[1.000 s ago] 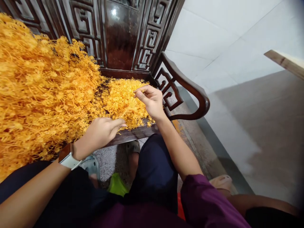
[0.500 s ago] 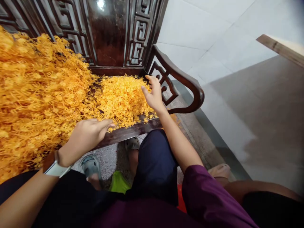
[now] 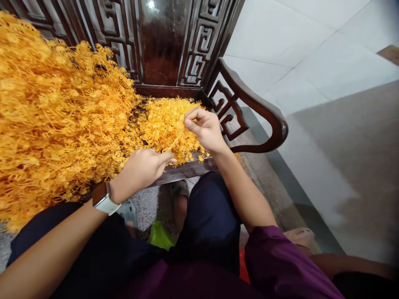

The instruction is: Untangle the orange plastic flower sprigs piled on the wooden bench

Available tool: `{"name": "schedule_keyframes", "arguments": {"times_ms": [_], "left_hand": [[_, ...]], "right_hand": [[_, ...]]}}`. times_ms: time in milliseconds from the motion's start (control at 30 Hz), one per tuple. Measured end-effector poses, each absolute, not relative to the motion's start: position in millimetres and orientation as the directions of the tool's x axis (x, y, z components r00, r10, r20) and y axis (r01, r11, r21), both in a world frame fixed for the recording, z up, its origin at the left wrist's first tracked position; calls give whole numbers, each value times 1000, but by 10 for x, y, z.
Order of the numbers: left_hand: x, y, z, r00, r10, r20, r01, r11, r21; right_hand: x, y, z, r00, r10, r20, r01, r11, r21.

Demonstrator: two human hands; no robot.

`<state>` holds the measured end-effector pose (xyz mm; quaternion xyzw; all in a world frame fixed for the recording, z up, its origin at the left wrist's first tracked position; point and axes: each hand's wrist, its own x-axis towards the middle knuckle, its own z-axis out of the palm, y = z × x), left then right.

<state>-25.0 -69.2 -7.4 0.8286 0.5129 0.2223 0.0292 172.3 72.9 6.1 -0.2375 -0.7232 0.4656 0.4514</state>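
My left hand (image 3: pixel 148 165), with a watch on its wrist, pinches a thin yellow plastic flower sprig (image 3: pixel 176 142) at the bench's front edge. The sprig slants up toward my right hand (image 3: pixel 204 128), whose thumb and fingertips are pressed together over the small pile. What those fingertips hold is too small to make out. Below and behind both hands lies a small pile of loose yellow flower pieces (image 3: pixel 162 116). A much larger heap of yellow branching sprigs (image 3: pixel 62 120) rises to the left.
The dark wooden bench (image 3: pixel 187 169) has a carved back (image 3: pixel 165 45) and a curved armrest (image 3: pixel 274 124) at the right. Beneath it, a bright green object (image 3: pixel 160 236) is on the floor beside clogs (image 3: pixel 127 211). Another person's foot (image 3: pixel 301 236) shows at right.
My right hand has closed from spread fingers to a pinch. My left hand has moved right, closer to it, and a sprig now shows at its fingers. The view has shifted.
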Motion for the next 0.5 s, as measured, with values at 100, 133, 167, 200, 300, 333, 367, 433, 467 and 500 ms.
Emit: {"name": "schedule_keyframes", "arguments": {"times_ms": [100, 133, 167, 200, 300, 333, 367, 433, 467, 500], "left_hand": [[-255, -705, -54, 294, 838, 460, 785, -486, 384], [-245, -725, -52, 275, 825, 493, 768, -497, 404], [-230, -751, -52, 265, 812, 521, 751, -512, 417], [-212, -782, -55, 263, 797, 544, 733, -532, 424], [-184, -853, -85, 280, 763, 583, 692, -581, 429], [-193, -860, -102, 279, 760, 586, 684, -586, 434], [-213, -856, -120, 273, 764, 585, 681, -583, 443], [-273, -825, -153, 246, 789, 562, 684, -552, 476], [-305, -806, -164, 226, 805, 548, 687, -531, 496], [-335, -787, -169, 209, 820, 533, 688, -511, 516]], "right_hand": [[1740, 881, -11, -362, 871, 332, -157, 293, -943], [1765, 957, -43, -310, 908, 283, -171, 240, -956], [1807, 1043, -78, -243, 940, 238, -176, 199, -964], [1865, 1131, -114, -165, 965, 206, -172, 177, -969], [2086, 1327, -215, 3, 977, 211, -98, 210, -973], [2151, 1355, -242, 12, 973, 233, -64, 233, -970], [2202, 1365, -264, 4, 967, 255, -34, 255, -966], [2257, 1353, -296, -29, 954, 300, 26, 300, -953], [2264, 1343, -306, -43, 945, 324, 59, 327, -943], [2261, 1336, -313, -54, 936, 349, 94, 353, -931]]}}
